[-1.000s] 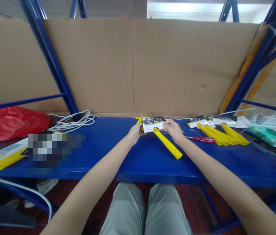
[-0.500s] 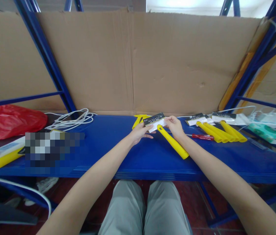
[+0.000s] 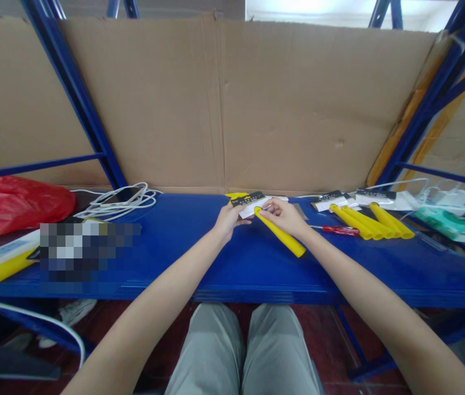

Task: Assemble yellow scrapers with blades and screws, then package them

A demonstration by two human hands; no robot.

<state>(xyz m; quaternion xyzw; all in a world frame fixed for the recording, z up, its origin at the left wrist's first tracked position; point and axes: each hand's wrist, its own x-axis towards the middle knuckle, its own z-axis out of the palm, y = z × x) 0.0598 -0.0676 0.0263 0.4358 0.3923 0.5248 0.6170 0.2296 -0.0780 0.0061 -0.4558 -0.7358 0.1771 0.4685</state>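
My left hand [image 3: 228, 221] is closed on the left side of a black and white card-topped packet [image 3: 250, 204] held over the middle of the blue table. A yellow handle [image 3: 284, 238] hangs from that packet, slanting down to the right. At the packet's right edge, my right hand [image 3: 285, 215] has its fingers pinched together near the handle's upper end. Exactly what those fingertips grip is partly hidden. Behind the packet, another yellow piece [image 3: 235, 196] lies on the table.
Right of my hands lie a red screwdriver [image 3: 340, 231], several yellow handles [image 3: 364, 224] with card tops, and a green and white packet [image 3: 448, 224]. To the left are a coiled white cable [image 3: 127, 202] and a red bag [image 3: 18, 203]. Cardboard [image 3: 224, 109] stands behind.
Both hands have shifted slightly left and down with the packet. My right hand has moved from the card's upper right corner down to the handle's upper end.
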